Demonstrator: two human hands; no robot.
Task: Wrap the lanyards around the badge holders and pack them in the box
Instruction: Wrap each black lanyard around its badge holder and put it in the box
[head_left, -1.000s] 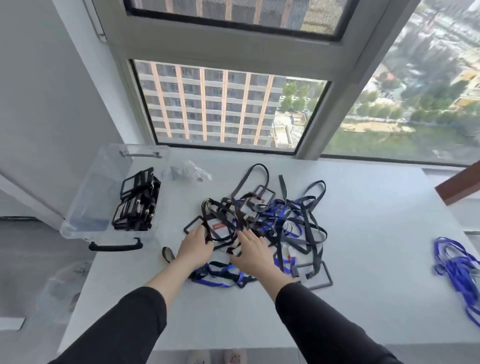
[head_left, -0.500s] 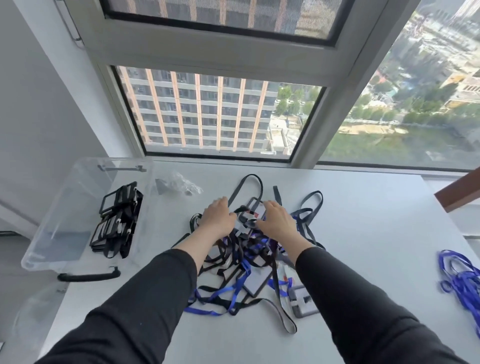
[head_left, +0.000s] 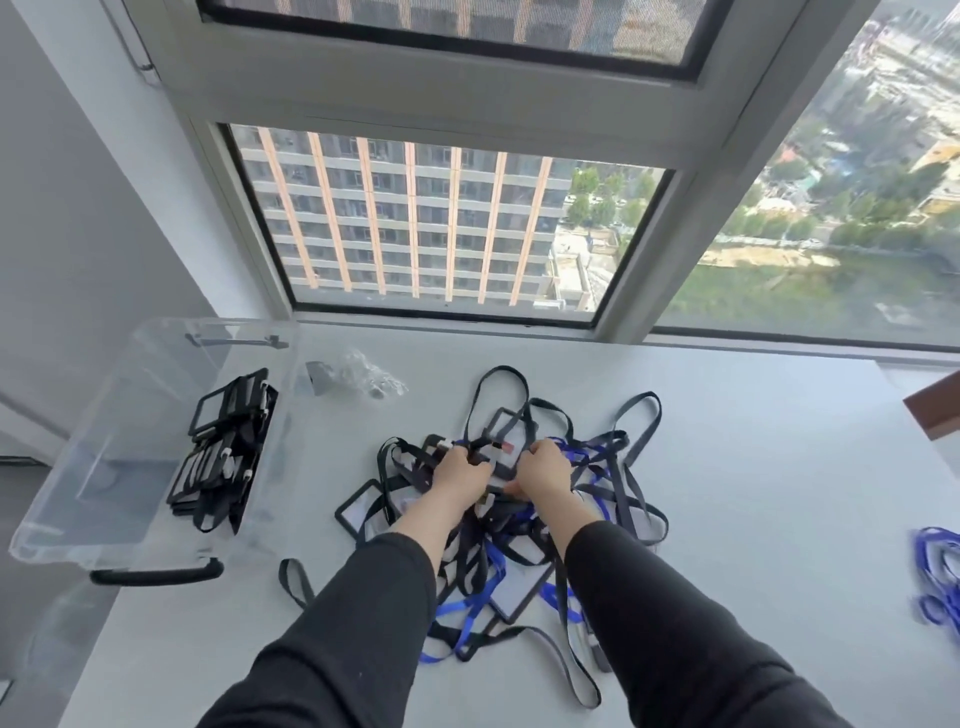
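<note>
While both hands work in the tangle of lanyards (head_left: 483, 551) and badge holders (head_left: 358, 512) at the middle of the desk (head_left: 753, 493), the left hand (head_left: 460, 475) and the right hand (head_left: 545, 470) sit close together, fingers curled down and gripping black lanyards, though exactly which ones I cannot tell. Wrapped holders (head_left: 223, 447) lie packed in the clear box (head_left: 104, 415) at the desk's left edge, with a crumpled plastic bag (head_left: 363, 376) just beside it and loose blue straps (head_left: 940, 582) well apart at the right edge.
</note>
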